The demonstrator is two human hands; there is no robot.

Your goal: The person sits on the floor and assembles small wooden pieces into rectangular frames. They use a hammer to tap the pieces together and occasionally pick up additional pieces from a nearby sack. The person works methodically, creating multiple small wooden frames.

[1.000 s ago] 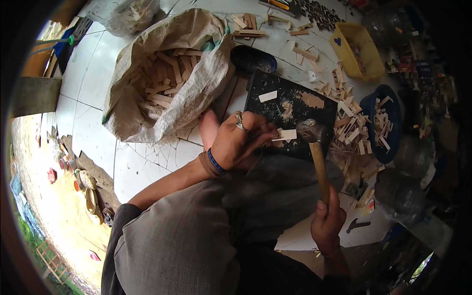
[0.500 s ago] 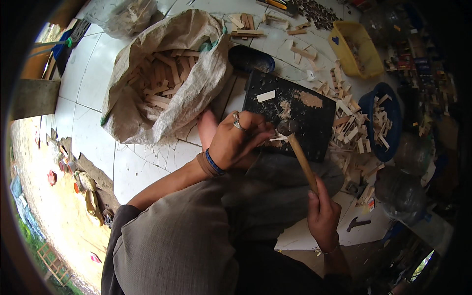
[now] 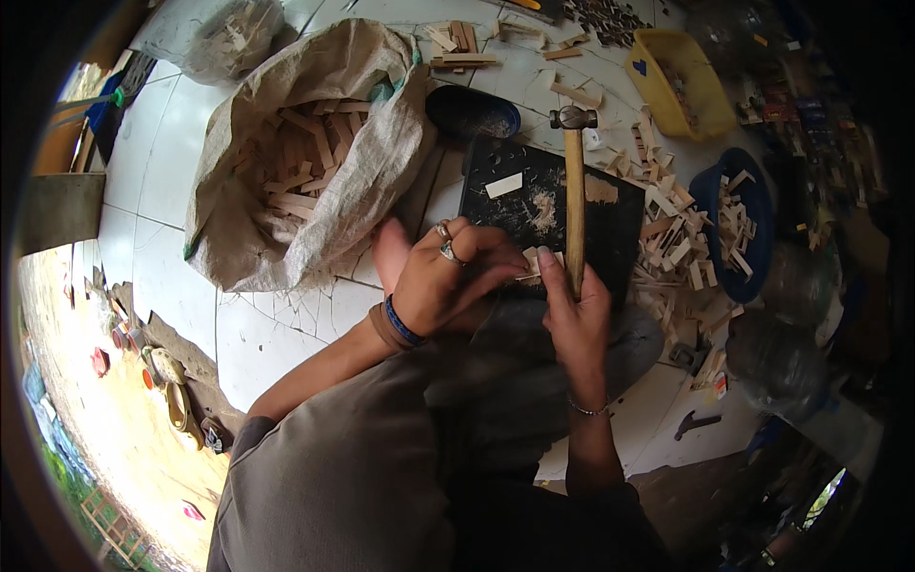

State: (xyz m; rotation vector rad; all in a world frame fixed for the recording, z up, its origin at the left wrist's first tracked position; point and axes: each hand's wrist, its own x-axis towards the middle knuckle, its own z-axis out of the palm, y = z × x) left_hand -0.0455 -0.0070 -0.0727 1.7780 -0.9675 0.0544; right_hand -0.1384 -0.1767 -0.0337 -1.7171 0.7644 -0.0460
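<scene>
In the fist of my right hand (image 3: 578, 324) is a hammer (image 3: 575, 200). Its pale wooden handle points away from me, with the metal head at the far end, raised over the black board (image 3: 610, 248). My left hand (image 3: 443, 276), with rings and a wristband, pinches a small pale wood piece (image 3: 529, 265) at the board's near side. The right thumb tip reaches that piece too; the fingers partly cover it. Another flat wood piece (image 3: 504, 185) lies farther off on the board, beside a patch of sawdust (image 3: 543, 212).
Left of the board stands a woven sack (image 3: 381, 143) full of wood strips. A dark blue tray (image 3: 474, 112) sits behind it. To the right are heaped wood pieces (image 3: 667, 238), a blue basin (image 3: 707, 205), a yellow tub (image 3: 658, 95) and a second hammer (image 3: 699, 424).
My right hand has moved up and left towards my left hand, and the hammer head has swung from the board's middle to beyond its far edge. My left hand keeps its pinch.
</scene>
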